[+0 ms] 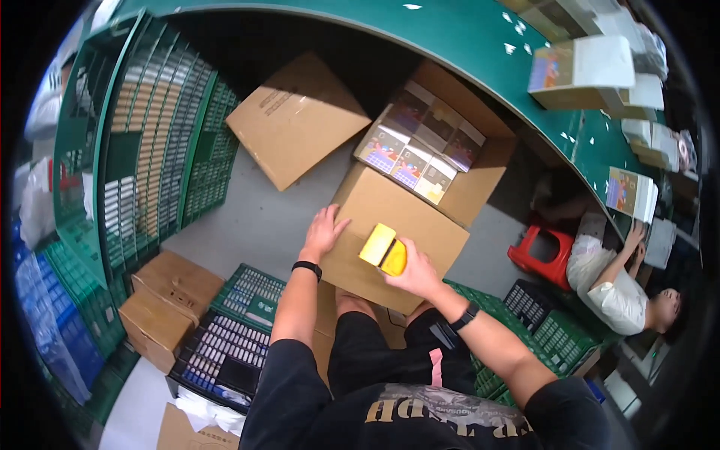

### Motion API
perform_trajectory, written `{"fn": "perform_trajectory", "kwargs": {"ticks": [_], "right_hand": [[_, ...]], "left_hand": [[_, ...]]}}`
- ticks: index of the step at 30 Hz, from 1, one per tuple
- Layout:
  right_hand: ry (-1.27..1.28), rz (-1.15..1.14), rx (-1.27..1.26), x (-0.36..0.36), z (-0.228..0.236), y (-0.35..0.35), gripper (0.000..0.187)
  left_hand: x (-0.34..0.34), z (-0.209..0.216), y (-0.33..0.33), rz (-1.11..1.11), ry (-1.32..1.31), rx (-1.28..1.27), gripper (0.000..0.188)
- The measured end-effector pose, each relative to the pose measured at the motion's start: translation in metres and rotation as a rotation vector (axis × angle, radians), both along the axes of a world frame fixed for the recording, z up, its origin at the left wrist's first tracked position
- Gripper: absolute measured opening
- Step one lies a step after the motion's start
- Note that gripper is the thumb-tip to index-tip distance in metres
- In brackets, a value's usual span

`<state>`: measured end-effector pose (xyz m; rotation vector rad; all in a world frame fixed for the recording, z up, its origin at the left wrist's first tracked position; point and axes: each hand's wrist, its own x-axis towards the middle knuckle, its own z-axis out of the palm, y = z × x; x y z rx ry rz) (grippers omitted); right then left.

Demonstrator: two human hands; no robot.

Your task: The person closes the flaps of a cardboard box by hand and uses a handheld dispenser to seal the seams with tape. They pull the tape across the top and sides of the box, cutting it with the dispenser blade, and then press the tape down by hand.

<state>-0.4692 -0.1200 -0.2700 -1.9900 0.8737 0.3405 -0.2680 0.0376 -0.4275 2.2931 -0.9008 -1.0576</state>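
Observation:
A large cardboard carton stands open in front of me. Several small printed boxes sit in rows inside it. A broad brown cardboard panel extends from the carton toward me; whether it is a flap or a side, I cannot tell. My left hand lies on the panel's left edge, its fingers stretched out. Over the panel's middle, my right hand is closed around a yellow blocky hand-held tool with a dark band across it. The fingers' undersides are hidden.
Another cardboard box lies at the far left of the carton. Green crates rise at left. A green table with printed boxes runs along the back and right. At right, a person is near a red stool.

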Motion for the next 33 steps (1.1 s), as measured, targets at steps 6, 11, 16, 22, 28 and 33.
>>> {"fn": "perform_trajectory", "kwargs": {"ticks": [6, 11, 16, 22, 28, 33], "right_hand": [[-0.243, 0.113, -0.246, 0.043, -0.069, 0.046, 0.091], [-0.246, 0.226, -0.304, 0.034, -0.083, 0.058, 0.093], [-0.238, 0.241, -0.310, 0.035, -0.079, 0.047, 0.095], [-0.177, 0.273, -0.309, 0.046, -0.072, 0.052, 0.097], [-0.197, 0.318, -0.304, 0.045, -0.070, 0.050, 0.099], [-0.159, 0.331, -0.321, 0.047, -0.067, 0.047, 0.100]], "left_hand": [[0.010, -0.008, 0.004, 0.131, 0.208, -0.072, 0.060], [0.015, 0.001, 0.017, 0.179, 0.281, -0.077, 0.051], [0.040, 0.033, 0.042, 0.500, 0.611, -0.402, 0.034], [0.037, 0.081, 0.042, 0.484, 0.809, -0.418, 0.029], [0.050, 0.087, 0.043, 0.384, 0.725, -0.289, 0.027], [0.052, 0.099, 0.039, 0.348, 0.535, -0.330, 0.026]]}}
